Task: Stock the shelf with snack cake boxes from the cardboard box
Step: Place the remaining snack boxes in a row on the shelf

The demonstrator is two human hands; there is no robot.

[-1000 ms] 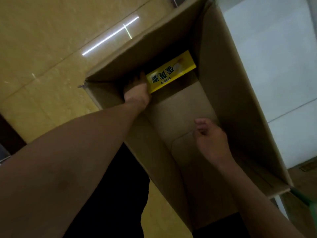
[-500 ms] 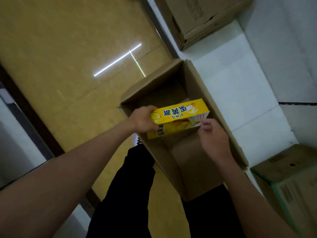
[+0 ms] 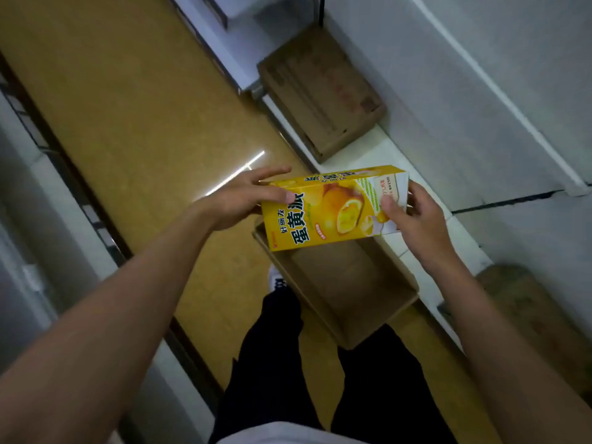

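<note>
Dim, soft light all round. A white streak of glare cuts across the tan floor (image 3: 134, 123). Edges bend and blur, wide-angle style.

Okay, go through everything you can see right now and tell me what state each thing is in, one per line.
Snack cake box: closed, lifted clear above the carton, held at both ends.
Left hand: gripping the box's left end.
Right hand: gripping its right end, thumb on the front.
Cardboard box: open on the floor; visible inside looks empty.
Second carton: closed.
</note>
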